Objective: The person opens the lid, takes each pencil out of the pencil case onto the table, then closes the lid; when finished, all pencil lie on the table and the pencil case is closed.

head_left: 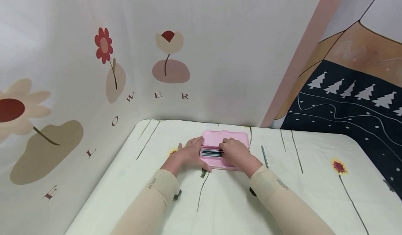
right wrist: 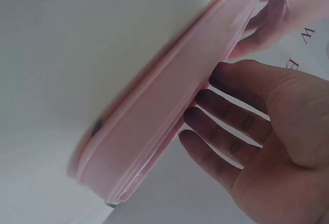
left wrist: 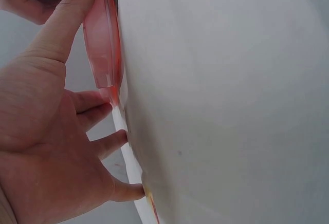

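Observation:
A pink pencil case (head_left: 224, 163) lies on the cloth with its lid (head_left: 212, 137) folded back. Several dark, slim pencils (head_left: 211, 153) are side by side in it. My left hand (head_left: 190, 154) spans the case's left end, thumb along the front edge and fingers spread. In the left wrist view, two fingertips touch the case (left wrist: 103, 44) while others rest on the cloth. My right hand (head_left: 236, 152) reaches over the right half, bent fingers dipping inside. The right wrist view shows the fingertips (right wrist: 198, 113) at the rim; whether they pinch a pencil is hidden.
A thin grey-green stick, like another pencil (head_left: 265, 156), lies right of the case. The white cloth (head_left: 226, 207) carries printed flowers and stems. White fabric (head_left: 220, 53) with flower prints rises behind and at the left; a dark patterned panel (head_left: 345, 113) stands at the right.

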Tool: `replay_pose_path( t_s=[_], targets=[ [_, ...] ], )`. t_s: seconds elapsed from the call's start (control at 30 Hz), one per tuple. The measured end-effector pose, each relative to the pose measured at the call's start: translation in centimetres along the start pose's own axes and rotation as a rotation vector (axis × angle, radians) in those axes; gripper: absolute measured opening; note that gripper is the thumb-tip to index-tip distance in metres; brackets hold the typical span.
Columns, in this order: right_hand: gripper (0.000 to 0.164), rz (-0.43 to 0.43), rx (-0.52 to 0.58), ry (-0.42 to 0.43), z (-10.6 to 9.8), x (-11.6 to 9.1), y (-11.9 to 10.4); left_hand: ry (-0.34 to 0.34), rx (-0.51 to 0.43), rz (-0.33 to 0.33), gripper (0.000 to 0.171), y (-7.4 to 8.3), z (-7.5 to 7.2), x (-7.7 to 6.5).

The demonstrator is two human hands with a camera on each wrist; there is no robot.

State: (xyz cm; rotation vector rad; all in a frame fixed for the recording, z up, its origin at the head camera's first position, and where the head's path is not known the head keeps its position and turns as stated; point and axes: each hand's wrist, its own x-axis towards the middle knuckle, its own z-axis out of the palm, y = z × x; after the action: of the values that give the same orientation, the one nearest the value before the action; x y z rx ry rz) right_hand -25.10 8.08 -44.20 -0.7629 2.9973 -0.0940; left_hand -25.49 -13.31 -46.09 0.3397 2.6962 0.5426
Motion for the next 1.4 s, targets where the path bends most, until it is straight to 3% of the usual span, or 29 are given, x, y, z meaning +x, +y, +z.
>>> replay_pose_path(
  t_s=[0.43,0.7,0.97,1.23,1.4],
  targets=[
    [0.021,-0.034,0.003,0.025,0.08,-0.39,0.08,-0.002,0.002,-0.001,0.138,0.11,-0.07,-0.05],
    [0.022,-0.144,-0.091,0.037,0.52,-0.10,0.68,-0.002,0.015,0.000,0.137,0.04,-0.07,0.04],
    [0.034,-0.185,-0.225,-0.052,-0.05,-0.08,0.44,-0.009,0.027,-0.001,0.137,-0.03,-0.12,0.27],
    [0.034,-0.208,-0.247,-0.077,-0.06,0.43,0.37,-0.015,0.032,0.000,0.137,-0.03,-0.13,0.39],
    [0.032,-0.230,-0.232,-0.037,0.24,0.46,0.76,-0.013,0.036,0.001,0.136,-0.02,-0.22,0.34]
  ],
)
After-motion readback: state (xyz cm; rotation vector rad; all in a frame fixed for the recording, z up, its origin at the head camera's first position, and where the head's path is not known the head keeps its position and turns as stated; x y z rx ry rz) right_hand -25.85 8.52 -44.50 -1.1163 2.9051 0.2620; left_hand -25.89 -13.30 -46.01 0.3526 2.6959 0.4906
